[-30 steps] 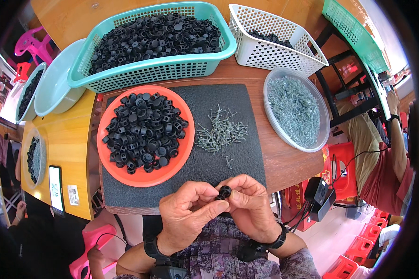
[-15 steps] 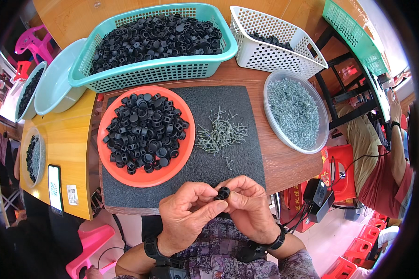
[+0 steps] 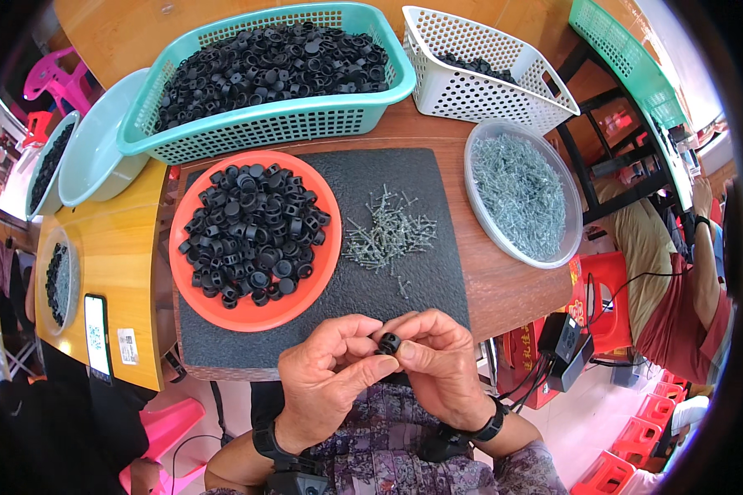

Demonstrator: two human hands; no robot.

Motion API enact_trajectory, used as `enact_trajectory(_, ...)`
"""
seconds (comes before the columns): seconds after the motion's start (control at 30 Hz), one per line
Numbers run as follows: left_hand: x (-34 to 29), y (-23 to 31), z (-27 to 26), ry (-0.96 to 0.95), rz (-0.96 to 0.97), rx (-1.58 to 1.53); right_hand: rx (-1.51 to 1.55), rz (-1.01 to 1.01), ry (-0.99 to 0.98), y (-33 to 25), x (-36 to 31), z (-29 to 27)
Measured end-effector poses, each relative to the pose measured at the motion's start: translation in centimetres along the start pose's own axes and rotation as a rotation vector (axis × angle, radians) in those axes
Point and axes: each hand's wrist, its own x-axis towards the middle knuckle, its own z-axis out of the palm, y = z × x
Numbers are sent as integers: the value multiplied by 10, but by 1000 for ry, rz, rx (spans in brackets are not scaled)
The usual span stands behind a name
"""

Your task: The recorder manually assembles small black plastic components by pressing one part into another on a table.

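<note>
A small black plastic ring-shaped part (image 3: 389, 341) is pinched between the fingertips of both hands, just over the near edge of the dark mat (image 3: 371, 173). My left hand (image 3: 328, 363) grips it from the left with thumb and fingers. My right hand (image 3: 440, 363) closes on its right side, thumb against it. Whether a screw is also in the fingers cannot be made out. Beyond the hands, a loose pile of silver screws (image 3: 395, 231) lies on the mat. To its left stands an orange-red bowl (image 3: 209, 309) heaped with similar black parts (image 3: 256, 227).
A teal basket (image 3: 264, 136) full of black parts spans the back, beside a white basket (image 3: 470, 101). A clear tub (image 3: 545, 264) of screws stands at right. Left, a yellow table (image 3: 124, 239) holds a pale basin (image 3: 99, 177) and a phone (image 3: 97, 334). A person (image 3: 689, 322) sits at far right.
Both hands stay together at nearly the same spot. The black part has turned a little between the fingertips, and the whole view has shifted slightly.
</note>
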Motion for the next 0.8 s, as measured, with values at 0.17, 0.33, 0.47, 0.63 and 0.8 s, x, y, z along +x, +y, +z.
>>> enact_trajectory(0.17, 1, 1, -1, -42, 60, 80, -10, -9, -29, -1, 0, -3)
enact_trajectory(0.33, 0, -3, -3, -48, 100, 166, -21, -33, -48, -2, 0, -4)
enact_trajectory(0.47, 0, -5, -3, -22, 136, 227, -23, -49, -75, -3, 1, -4)
enact_trajectory(0.63, 1, -6, 0, -13, 170, 274, -1, -36, -48, -5, -1, -3)
enact_trajectory(0.8, 0, -6, 1, -11, 173, 274, -12, -52, -67, -5, 0, -5)
